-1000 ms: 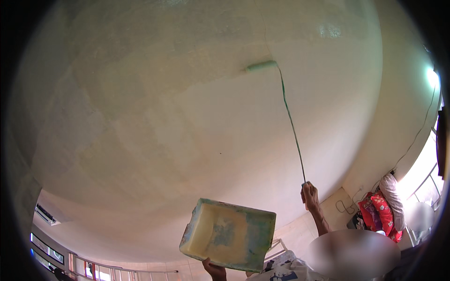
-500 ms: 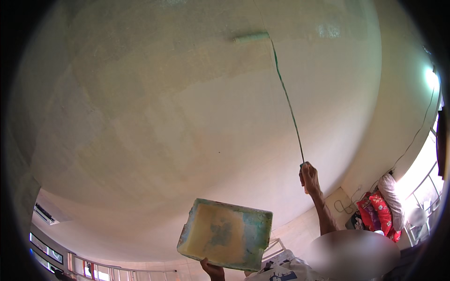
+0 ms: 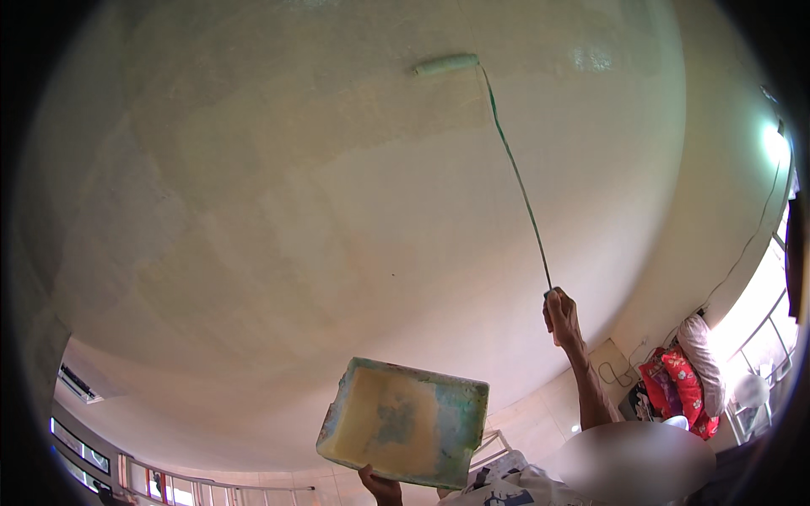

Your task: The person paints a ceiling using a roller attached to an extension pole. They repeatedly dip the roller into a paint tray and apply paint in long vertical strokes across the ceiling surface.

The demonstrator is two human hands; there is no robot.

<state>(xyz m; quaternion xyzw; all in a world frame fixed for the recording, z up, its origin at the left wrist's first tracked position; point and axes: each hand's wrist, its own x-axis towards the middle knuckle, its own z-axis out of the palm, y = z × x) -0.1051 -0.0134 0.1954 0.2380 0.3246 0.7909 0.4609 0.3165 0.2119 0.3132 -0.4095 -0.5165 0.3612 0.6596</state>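
My right hand is closed around the handle end of a paint roller, its arm raised. The long thin green rod runs up to the pale green roller head, which lies against the large pale plastered surface overhead. At the lower middle, my left hand grips the near edge of a paint tray; some of its fingers are hidden beneath. Yellowish and blue-green paint stains cover the tray's inside. Around the roller head the surface looks darker and damp, while lower parts are paler.
Red flowered and pale bundles are piled at the right, beside a bright barred window. A lit lamp and a hanging cable are on the right wall. Metal railing runs along the lower left. A vent sits at far left.
The roller head has shifted slightly left and up across the surface. My right hand has moved a little right and up with the handle. The tray has barely moved.
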